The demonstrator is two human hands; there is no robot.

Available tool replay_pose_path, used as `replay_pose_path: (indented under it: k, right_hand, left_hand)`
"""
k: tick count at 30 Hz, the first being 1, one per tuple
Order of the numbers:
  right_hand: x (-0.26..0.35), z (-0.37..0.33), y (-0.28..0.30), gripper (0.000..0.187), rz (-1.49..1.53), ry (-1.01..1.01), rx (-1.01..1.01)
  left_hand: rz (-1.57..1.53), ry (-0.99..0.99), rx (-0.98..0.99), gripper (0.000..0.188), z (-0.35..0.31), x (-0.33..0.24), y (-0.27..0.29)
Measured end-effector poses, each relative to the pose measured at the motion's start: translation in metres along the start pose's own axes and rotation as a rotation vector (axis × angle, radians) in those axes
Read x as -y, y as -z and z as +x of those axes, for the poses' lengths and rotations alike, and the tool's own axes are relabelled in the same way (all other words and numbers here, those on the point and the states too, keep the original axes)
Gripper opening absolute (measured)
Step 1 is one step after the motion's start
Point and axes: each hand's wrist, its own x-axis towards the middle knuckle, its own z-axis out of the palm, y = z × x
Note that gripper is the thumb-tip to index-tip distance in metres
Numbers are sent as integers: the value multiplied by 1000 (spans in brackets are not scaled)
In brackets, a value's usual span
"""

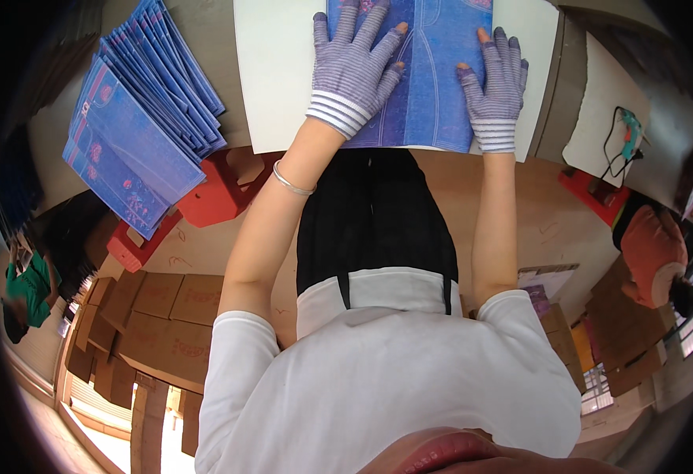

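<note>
A blue denim-print sheet point(439, 87), with a darker fold-like band down its middle, lies flat on a white board point(271, 87) at the table's near edge. My left hand point(354, 69), in a striped glove with bare thumb and index tips, rests with fingers spread on the sheet's left side and the board. My right hand point(495, 91), gloved alike, lies flat over the sheet's right edge, fingers apart. Neither hand grips anything. To the left, a fanned pile of similar blue printed pieces point(137, 118) overhangs the near table edge.
Red plastic stools point(212, 193) stand below the pile. Cardboard boxes point(165, 324) are stacked behind me on the left. At right, a green tool with a black cord point(631, 130) lies on a pale board. A person in green point(32, 288) and one in orange point(656, 253) are nearby.
</note>
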Motion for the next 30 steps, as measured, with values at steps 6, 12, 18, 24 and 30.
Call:
replay_pose_path:
  k: [6,12,18,24,30]
  right_hand:
    - [-1,-1,-3,59,-50,-13,16]
    - [-1,-1,-3,58,-64,-16,23]
    - [1,0,-5,59,-86,-21,27]
    - [5,0,-5,60,-106,-27,40]
    - [7,2,-3,61,-187,-24,65]
  left_hand:
    - [46,21,13,57,2,-7,-6]
    - [41,42,37,57,4,-7,-5]
    - [39,57,17,56,4,-8,-5]
    - [22,54,5,57,1,-6,-8]
    - [73,24,-3,56,6,-10,-6]
